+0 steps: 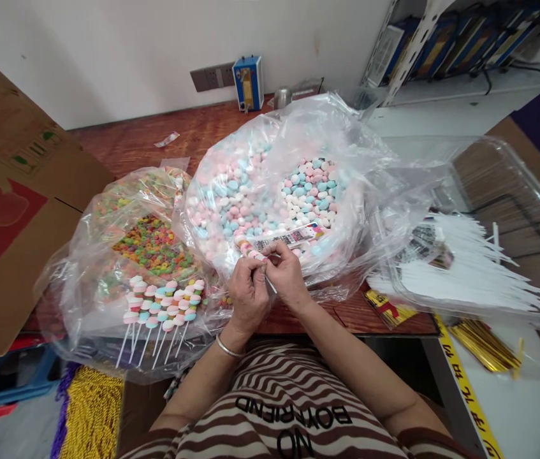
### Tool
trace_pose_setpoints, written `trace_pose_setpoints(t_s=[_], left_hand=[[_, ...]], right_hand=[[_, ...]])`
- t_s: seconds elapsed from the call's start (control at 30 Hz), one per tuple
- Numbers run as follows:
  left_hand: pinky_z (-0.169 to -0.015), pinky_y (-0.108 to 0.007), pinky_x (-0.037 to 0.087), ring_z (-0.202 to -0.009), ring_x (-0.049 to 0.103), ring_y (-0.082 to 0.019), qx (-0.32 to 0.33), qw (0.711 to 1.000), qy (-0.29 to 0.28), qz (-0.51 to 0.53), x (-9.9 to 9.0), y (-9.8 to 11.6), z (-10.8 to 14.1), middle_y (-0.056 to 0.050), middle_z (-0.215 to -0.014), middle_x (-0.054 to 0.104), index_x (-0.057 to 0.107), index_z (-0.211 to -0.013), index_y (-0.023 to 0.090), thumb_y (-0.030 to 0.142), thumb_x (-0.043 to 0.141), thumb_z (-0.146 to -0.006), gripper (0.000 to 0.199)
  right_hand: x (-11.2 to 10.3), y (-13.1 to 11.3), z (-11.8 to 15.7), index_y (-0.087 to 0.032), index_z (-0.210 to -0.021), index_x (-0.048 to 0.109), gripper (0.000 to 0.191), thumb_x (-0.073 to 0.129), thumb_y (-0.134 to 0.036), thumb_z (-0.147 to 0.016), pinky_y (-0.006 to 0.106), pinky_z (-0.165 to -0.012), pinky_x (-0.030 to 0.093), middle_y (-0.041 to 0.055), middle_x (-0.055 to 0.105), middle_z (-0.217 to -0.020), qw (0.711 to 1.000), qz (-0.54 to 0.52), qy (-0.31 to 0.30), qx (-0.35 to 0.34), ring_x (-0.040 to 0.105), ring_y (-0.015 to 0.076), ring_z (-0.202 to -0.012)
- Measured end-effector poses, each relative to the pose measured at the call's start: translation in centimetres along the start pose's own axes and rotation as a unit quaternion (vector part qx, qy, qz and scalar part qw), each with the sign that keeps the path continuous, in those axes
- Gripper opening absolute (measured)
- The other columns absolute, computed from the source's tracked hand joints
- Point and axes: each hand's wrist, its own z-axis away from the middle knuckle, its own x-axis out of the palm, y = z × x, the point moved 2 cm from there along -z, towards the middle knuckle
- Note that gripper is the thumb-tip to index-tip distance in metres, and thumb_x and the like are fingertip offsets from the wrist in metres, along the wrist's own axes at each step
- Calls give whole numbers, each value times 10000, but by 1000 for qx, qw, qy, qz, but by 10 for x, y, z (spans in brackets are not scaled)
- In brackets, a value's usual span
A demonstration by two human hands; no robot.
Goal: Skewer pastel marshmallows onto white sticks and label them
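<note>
Red-brown wood-look table (126, 137) runs across ctr of frame, pale wall (121, 44) behind it; up top, ctr, a socket strip (212, 78), blue-and-white box (249, 83) & metal cup (282, 97). Shelf (456, 86) w/ blue-edged units & cables upper R; big cardboard box (25, 185) fills L edge. Candy stick (249, 248) is at ctr, btwn both hands: pink/white candy end pokes up-L past the fingers, white stick end sticks out low R. L hand (249, 293) (bangle on wrist) pinches it thumb-to-finger; R hand (287, 275) also pinches it, from the R side, fingertips right by the L ones. Printed label strip (289, 238) lies just above hands, on the candy bag (341, 124), a big clear bag mid-frame, open, full of pink, white & blue button-shaped candies. L of it, ring bag (83, 255), also clear & open, w/ small red, orange, green & yellow rings. Group of loaded sticks (164, 306) lies on its near edge, lower L, white ends twd btm of frame. Clear tray (528, 159) at R holds a fanned pile of white sticks (465, 264); yellow packet (389, 309) near its lower L corner, gold ties (484, 344) below it, lower R.
</note>
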Motion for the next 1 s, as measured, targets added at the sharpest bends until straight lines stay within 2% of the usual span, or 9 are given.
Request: trace_pose_setpoints(t_s=[0.1,0.2,0.27,0.43,0.57,0.67,0.73,0.87,1.0], left_hand=[[-772,-281,506,-821,635,-160,-68,996,12,49,2,-8,1,-26,-874,666,635,-950,195,316,562,-974,143],[-759,-270,510,-779,635,-144,-125,987,37,96,1,-13,1,-18,-874,664,624,-972,193,368,572,-977,182],[-754,-264,509,-767,635,-139,-134,984,44,109,1,-15,2,-17,-871,665,619,-978,191,375,573,-977,189],[-789,-271,513,-847,645,-148,-95,993,25,63,1,-17,4,-31,-927,670,614,-1042,189,308,575,-973,143],[-762,-285,513,-802,622,-148,11,997,-32,-73,-5,-10,-4,-47,-980,659,606,-1182,204,197,632,-908,276],[-776,-286,505,-841,636,-163,62,988,-56,-128,-9,-7,-9,-51,-956,670,644,-1102,206,130,598,-902,219],[-743,-268,501,-806,642,-154,42,992,-32,-115,-10,-9,-10,-35,-885,669,638,-1010,194,134,584,-913,126],[-705,-253,500,-756,637,-136,-32,998,-3,-47,-7,-13,-8,-16,-838,667,614,-938,189,194,589,-941,25],[-728,-265,499,-799,634,-146,-18,999,4,-29,-4,-9,-7,-20,-856,664,612,-927,196,185,591,-942,28]], right_hand=[[-4,-6,3,-244,-815,556,57,610,-236,-800,309,-707,547,-8,617,-800,996,57,30,-58,616,169,-743],[-7,-16,6,-242,-891,650,48,606,-259,-880,334,-776,550,31,651,-897,986,104,-2,-128,628,194,-870],[-8,-18,6,-237,-951,676,94,614,-282,-897,347,-802,551,51,666,-955,984,116,-14,-134,638,204,-915],[-7,-7,3,-228,-971,602,147,635,-331,-871,316,-692,558,24,689,-870,998,47,-26,-31,658,188,-782],[-12,-13,5,-233,-919,641,119,538,-182,-888,362,-797,544,42,639,-887,972,182,-14,-148,629,210,-866],[-13,-19,7,-241,-938,684,193,509,-162,-920,366,-833,531,57,610,-907,945,237,-53,-219,617,217,-907],[-13,-17,6,-237,-987,684,156,558,-190,-908,358,-817,540,59,618,-954,957,209,-47,-194,624,211,-902],[-10,-5,4,-234,-1076,646,235,665,-299,-851,344,-788,560,51,672,-1053,998,47,-44,-23,664,201,-900],[-4,1,5,-245,-1022,652,208,667,-355,-845,341,-790,559,18,719,-950,994,-66,-66,60,678,199,-868]])
